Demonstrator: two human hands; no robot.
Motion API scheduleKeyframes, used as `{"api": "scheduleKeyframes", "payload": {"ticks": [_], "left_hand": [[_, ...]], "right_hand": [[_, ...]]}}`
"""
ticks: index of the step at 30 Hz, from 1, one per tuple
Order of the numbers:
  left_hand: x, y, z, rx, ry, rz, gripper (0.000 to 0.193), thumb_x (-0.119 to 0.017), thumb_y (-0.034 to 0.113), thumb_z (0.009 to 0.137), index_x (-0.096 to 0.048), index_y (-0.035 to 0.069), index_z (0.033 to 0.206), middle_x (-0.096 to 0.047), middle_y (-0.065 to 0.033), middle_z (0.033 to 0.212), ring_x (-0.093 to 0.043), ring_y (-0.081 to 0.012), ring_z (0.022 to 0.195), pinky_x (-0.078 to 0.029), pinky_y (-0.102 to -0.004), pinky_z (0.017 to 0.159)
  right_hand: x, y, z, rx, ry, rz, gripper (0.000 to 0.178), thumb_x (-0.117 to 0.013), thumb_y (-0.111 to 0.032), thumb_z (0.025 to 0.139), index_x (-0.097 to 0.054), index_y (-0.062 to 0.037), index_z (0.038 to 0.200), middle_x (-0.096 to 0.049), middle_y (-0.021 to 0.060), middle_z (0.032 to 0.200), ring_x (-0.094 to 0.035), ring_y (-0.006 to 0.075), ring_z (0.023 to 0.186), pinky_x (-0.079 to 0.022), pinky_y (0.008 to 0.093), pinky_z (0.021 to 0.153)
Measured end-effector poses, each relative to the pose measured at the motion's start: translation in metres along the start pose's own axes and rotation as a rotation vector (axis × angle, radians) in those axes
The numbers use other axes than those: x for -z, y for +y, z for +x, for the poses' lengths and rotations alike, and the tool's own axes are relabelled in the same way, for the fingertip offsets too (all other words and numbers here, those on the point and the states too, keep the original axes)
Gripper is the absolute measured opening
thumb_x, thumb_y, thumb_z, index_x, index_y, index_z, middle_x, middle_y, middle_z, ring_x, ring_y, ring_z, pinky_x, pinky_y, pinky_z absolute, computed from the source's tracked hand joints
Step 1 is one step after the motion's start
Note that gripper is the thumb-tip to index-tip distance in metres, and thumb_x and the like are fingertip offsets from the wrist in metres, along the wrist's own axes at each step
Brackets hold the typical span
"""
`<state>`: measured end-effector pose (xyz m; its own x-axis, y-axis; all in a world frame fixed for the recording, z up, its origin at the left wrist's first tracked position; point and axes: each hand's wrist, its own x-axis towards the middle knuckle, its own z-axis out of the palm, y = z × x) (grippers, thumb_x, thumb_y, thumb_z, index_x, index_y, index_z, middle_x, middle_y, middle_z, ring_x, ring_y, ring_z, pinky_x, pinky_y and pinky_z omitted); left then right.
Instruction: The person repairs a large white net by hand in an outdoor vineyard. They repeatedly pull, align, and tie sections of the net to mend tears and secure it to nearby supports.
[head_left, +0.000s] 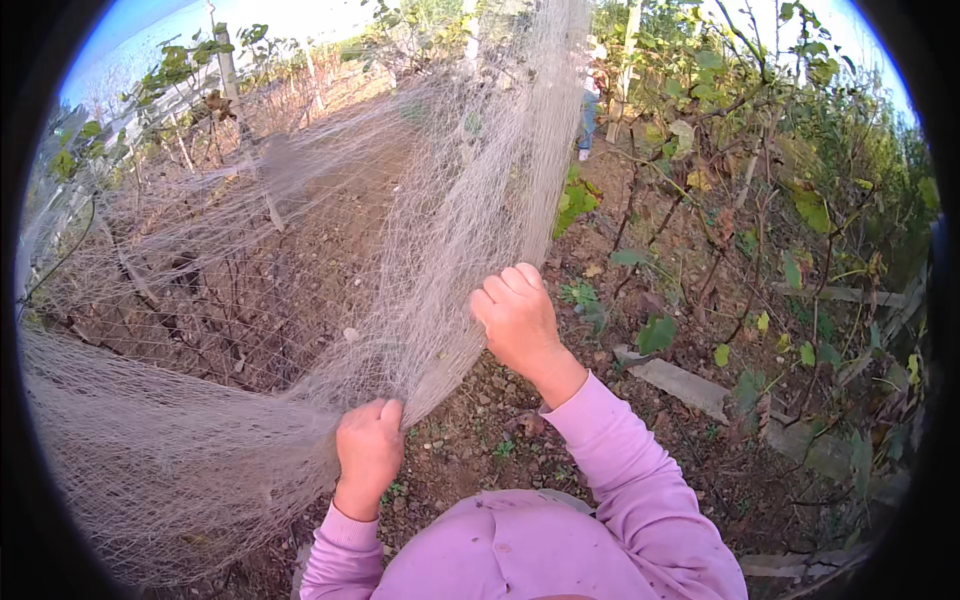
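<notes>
head view: left hand point(370, 447) and right hand point(518, 318) are fisted around the edge of the pale net point(475, 215), which spreads upward and leftward; even tension should help, keeping mesh off the vine leaves point(657, 335) rightward.

Head-worn fisheye, facing down, near hands point(516, 315)

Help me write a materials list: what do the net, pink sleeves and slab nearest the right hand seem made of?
Net: probably fine synthetic thread, dull beige, judging by its thin strands and see-through mesh.
Pink sleeves: soft matt fabric, perhaps cotton, given the gentle folds.
Slab: likely rough, matt concrete from its flat face and straight edges, though stone or weathered wood is possible.
</notes>
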<state>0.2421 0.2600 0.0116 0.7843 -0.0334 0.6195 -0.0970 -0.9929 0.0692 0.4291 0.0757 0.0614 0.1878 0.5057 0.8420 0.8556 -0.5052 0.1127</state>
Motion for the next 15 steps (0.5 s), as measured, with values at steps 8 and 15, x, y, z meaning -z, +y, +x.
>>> {"api": "scheduleKeyframes", "payload": {"ticks": [8, 15], "left_hand": [[-0.005, 0.010, 0.004, 0.048, -0.013, 0.067, 0.006, -0.057, 0.008, 0.076, -0.054, 0.009, 0.081, -0.055, -0.0077, 0.073, -0.059, -0.0284, 0.070, -0.046, -0.0412, 0.065], [-0.018, -0.011, 0.029, 0.116, 0.072, 0.126, 0.003, -0.056, 0.010, 0.080, -0.053, 0.010, 0.082, -0.055, -0.0068, 0.074, -0.060, -0.0274, 0.073, -0.047, -0.0414, 0.067]], "right_hand": [[-0.014, 0.008, -0.006, -0.024, 0.021, 0.024, 0.016, -0.065, -0.005, 0.069, -0.056, -0.0074, 0.082, -0.054, 0.0089, 0.085, -0.055, 0.0302, 0.088, -0.043, 0.0461, 0.097], [0.004, 0.016, 0.038, 0.011, 0.059, 0.436, 0.040, -0.069, 0.002, 0.073, -0.060, -0.0029, 0.111, -0.057, 0.0173, 0.125, -0.057, 0.0361, 0.115, -0.044, 0.0470, 0.103]]}}
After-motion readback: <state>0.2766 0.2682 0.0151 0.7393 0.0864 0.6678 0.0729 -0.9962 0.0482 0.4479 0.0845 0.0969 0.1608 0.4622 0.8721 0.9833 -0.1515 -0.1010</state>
